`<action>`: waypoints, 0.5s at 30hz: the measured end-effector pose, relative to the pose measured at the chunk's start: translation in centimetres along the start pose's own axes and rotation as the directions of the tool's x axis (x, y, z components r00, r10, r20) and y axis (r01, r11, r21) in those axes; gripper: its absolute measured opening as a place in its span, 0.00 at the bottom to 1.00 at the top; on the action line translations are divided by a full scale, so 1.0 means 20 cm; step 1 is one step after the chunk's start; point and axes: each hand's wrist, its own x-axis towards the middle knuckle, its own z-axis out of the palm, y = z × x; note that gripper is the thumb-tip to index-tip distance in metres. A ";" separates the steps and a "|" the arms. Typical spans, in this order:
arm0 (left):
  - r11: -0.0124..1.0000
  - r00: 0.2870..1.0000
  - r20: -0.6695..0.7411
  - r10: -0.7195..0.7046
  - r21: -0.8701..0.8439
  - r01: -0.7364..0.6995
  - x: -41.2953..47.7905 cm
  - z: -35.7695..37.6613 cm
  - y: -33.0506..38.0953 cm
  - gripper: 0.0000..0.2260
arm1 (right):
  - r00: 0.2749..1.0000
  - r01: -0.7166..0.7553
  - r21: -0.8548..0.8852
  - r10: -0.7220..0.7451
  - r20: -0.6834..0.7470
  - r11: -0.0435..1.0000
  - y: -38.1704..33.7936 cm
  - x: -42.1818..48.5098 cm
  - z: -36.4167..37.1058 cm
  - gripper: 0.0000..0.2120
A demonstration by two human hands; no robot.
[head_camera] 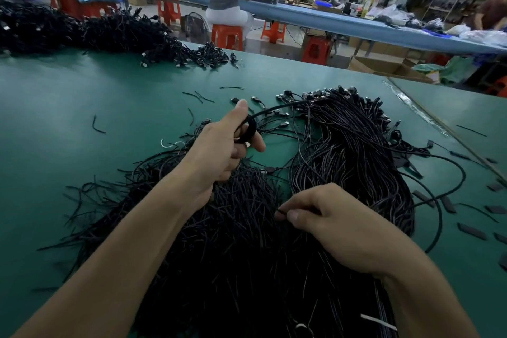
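Head view, biggest first: the green table [82, 96] fills most of the frame. Its far edge runs from 10 o'clock to 2 o'clock, and a seam [439, 123] with the next tabletop lies at 3 o'clock. A heap of short black ties [233, 250] spreads from the centre down to 6 o'clock, under both my forearms. Just beside it at 2 o'clock lies the cable bundle [354, 151], its plugs fanned toward 12. A far pile [82, 27] of cables sits well apart at 10 o'clock.

My left hand [225, 148] is curled round a coiled cable [250, 129], thumb up, above the heap at centre. One strand of it leads off toward the bundle at 2 o'clock. My right hand [332, 222], at 5 o'clock, pinches a single tie [282, 211] between thumb and forefinger, the other fingers folded.

Bare mat opens at 9 o'clock and toward 11, with only a few stray ties.
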 end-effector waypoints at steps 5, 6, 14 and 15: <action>0.998 0.997 -0.044 0.070 0.006 -0.070 -0.02 0.02 0.02 0.30 | 0.993 0.016 0.037 -0.012 -0.121 0.999 0.02 0.01 0.00 0.09; 0.996 0.995 -0.050 0.084 0.010 -0.084 -0.03 0.03 0.02 0.30 | 0.986 0.019 0.048 -0.010 -0.168 0.999 0.02 0.01 0.00 0.09; 0.982 0.987 0.083 0.136 0.122 -0.146 -0.10 0.12 0.04 0.35 | 0.643 0.346 0.253 -0.032 -0.765 0.903 -0.01 0.05 0.03 0.03; 0.978 0.983 0.126 0.137 0.138 -0.154 -0.10 0.13 0.04 0.34 | 0.602 0.397 0.266 -0.031 -0.798 0.879 -0.02 0.05 0.04 0.04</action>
